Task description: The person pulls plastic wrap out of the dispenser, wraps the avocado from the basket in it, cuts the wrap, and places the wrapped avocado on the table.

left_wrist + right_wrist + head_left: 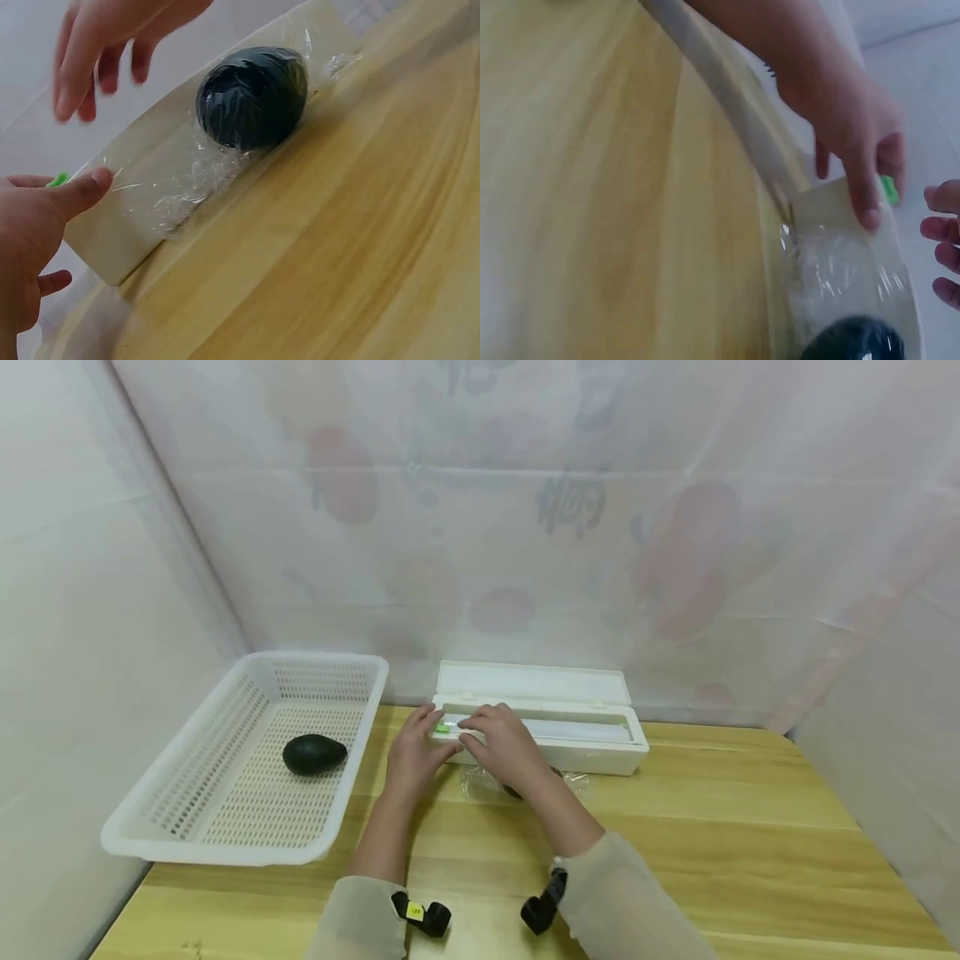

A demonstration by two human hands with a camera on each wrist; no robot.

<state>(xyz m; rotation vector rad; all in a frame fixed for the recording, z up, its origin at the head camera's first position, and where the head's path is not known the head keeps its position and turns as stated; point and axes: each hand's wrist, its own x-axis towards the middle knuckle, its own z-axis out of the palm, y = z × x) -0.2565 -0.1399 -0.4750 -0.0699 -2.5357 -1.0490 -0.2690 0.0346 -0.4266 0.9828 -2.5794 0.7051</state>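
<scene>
A long white cling film box (607, 760) lies on the table, its lid (532, 681) raised at the back and the film roll (577, 730) inside. My left hand (411, 750) grips the box's left end, thumb on the front wall and fingers over the top by a green slider (442, 727). Just above that end, my right hand (508, 745) hovers with loosely bent fingers and holds nothing. A dark avocado (253, 97) wrapped in clear film sits against the box's front. In the head view my right forearm hides most of it.
To the left stands a white perforated basket (213, 853) with a dark green avocado (315, 754) in it. Wrinkled film (480, 783) spreads along the box's front on the wooden table (735, 835). A printed white curtain (480, 527) hangs close behind.
</scene>
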